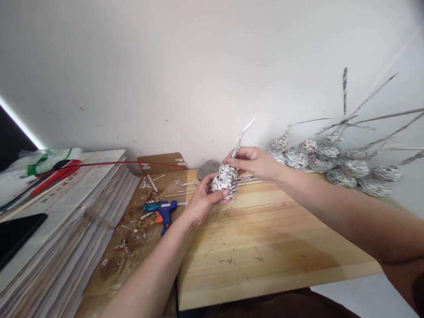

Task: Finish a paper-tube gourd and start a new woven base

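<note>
A woven paper gourd [226, 180] of black-and-white rolled newspaper is held upright above the wooden board [265, 234]. My left hand [207, 196] wraps round its wide lower bulb from the left and below. Fingers of my right hand [251, 162] pinch the narrow twisted neck at the top, where two pale paper ends stick up. Behind and below the gourd, several thin paper sticks [180, 191] lie across the back of the board, partly hidden by my hands.
A blue glue gun [165, 210] lies left of the board among paper scraps. Stacked newspapers [99, 198] fill the left side, a black device [20, 234] on top. Several woven gourds [354, 168] with long loose stems stand at the back right. A grey round object [208, 168] rests by the wall.
</note>
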